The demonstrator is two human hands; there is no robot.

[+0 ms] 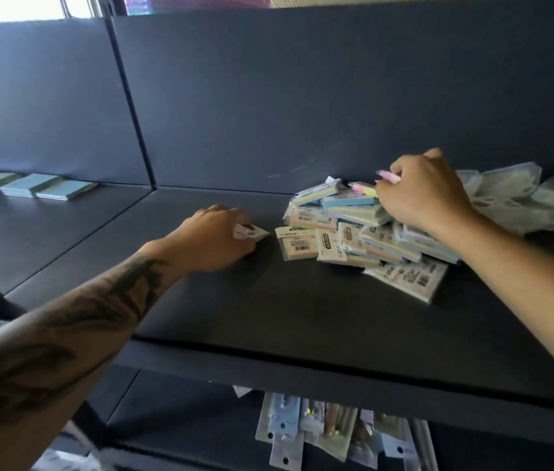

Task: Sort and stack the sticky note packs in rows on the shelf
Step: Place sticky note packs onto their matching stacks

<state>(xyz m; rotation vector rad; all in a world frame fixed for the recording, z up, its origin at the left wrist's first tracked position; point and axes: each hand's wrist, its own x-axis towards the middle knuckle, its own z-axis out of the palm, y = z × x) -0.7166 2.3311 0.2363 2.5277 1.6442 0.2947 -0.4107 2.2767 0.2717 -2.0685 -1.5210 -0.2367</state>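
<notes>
Both hands work off the heap of packs [364, 232]: right hand [421, 192] pinches a pink pack [387, 176] atop it, left hand [216, 237] grips one pack [252, 231] just left of it.

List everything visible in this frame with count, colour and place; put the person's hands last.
Shelf: one, dark grey, across the middle.
Sticky note packs, pile: many, pastel with white labels, jumbled at centre-right of the shelf.
Flat pads: three, green and blue, in a row on the neighbouring shelf, far left.
Clear plastic bags: several, right of the pile.
Hanging blister packs: several, below the shelf.
Left hand: holds a small white-labelled pack on the shelf, left of the pile.
Right hand: fingers pinch a pink pack atop the pile.
</notes>
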